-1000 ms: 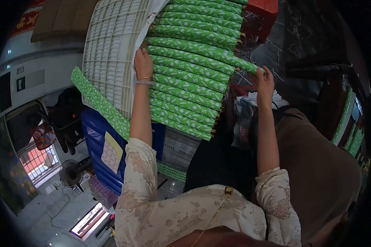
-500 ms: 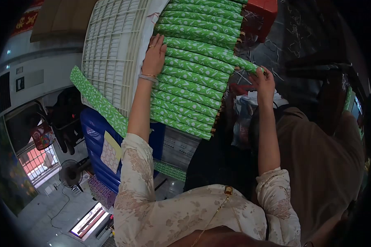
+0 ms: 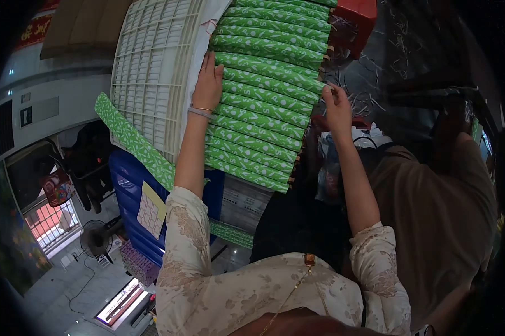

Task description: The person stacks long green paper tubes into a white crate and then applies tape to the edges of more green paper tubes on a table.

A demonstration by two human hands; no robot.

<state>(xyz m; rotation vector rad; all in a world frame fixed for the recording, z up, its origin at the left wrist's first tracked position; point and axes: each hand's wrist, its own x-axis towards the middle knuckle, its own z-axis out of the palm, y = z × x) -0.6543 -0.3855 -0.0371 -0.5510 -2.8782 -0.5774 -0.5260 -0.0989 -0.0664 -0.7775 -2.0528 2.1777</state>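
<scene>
Green strips with white print (image 3: 258,103) lie side by side in a layered row beside a cream plastic grid (image 3: 151,73). My left hand (image 3: 209,84) rests flat on the strips' left ends, by a white cloth or paper edge (image 3: 202,50), its fingers stretched out. At the right ends of the strips is my right hand (image 3: 336,103), thumb and fingers pinched on the end of one green strip (image 3: 305,81), which now lies level with its neighbours. Small brown tips stick out along the row's right edge.
A separate green strip (image 3: 135,143) hangs slantwise over the grid's lower left. Below it is a blue plastic chair (image 3: 129,185) with a patterned paper. A red stool (image 3: 359,22) stands at upper right, and a person in brown (image 3: 437,207) sits at the right.
My right hand has moved left to the row's edge, and the strip that stuck out there has gone in among the others. My left hand has shifted only slightly.
</scene>
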